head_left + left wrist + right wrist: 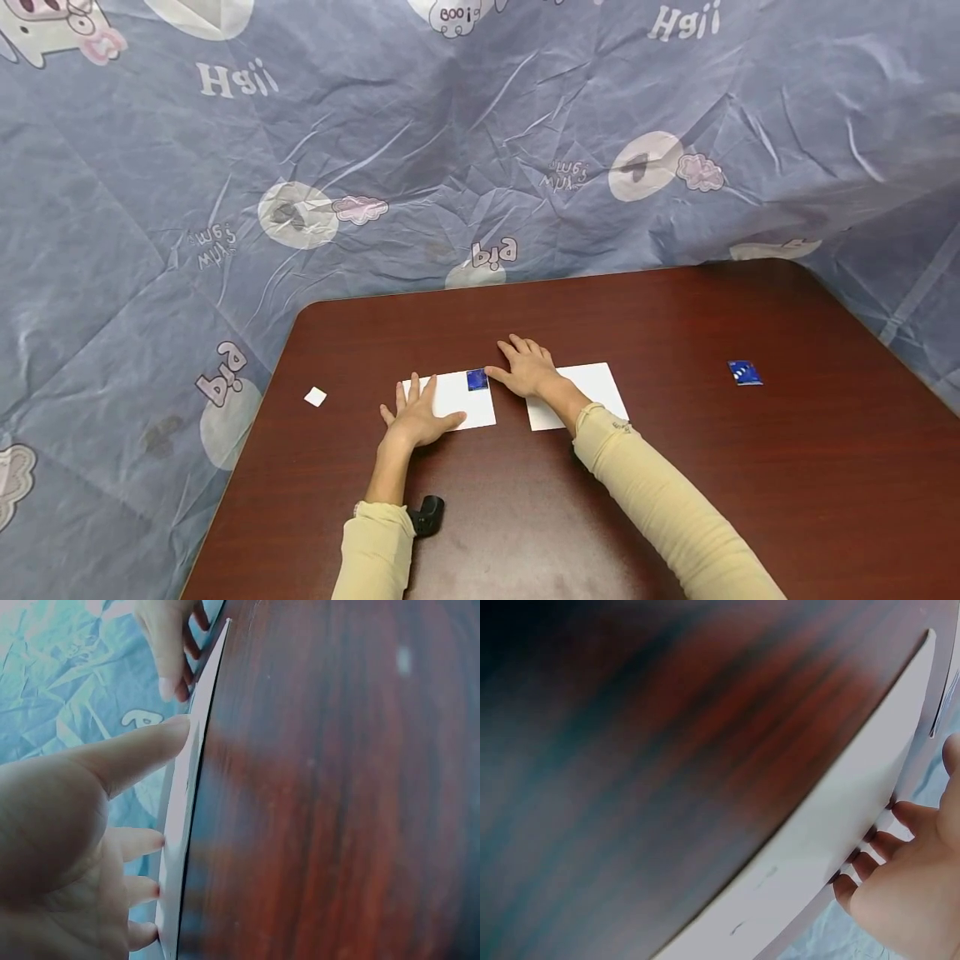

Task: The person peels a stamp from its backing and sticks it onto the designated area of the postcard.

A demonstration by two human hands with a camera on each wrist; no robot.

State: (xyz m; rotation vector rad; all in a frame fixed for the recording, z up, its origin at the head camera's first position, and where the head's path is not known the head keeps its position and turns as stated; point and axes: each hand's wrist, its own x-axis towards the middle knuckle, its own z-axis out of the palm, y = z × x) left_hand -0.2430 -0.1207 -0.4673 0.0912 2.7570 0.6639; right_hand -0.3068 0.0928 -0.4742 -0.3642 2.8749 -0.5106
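Observation:
My left hand (pixel 417 421) lies with spread fingers on the left white sheet (pixel 480 410), its thumb pointing right across the lower part. In the left wrist view the thumb (pixel 154 746) and fingertips meet that sheet, seen nearly edge-on. A small dark-blue square (pixel 477 380) sits at the sheet's upper right corner. My right hand (pixel 527 371) reaches between the two sheets, fingers extended, its thumb tip right at the blue square's edge. Under the right wrist is a second white sheet (pixel 592 385), partly hidden by the forearm. Neither hand grips anything.
To the left on the brown table (pixel 480 317) is a small white square (pixel 315 397). Far to the right lies a blue square packet (pixel 745 372) with white marks. A black device (pixel 429 517) is strapped at the left wrist. Printed blue-grey cloth (pixel 450 150) hangs behind the table.

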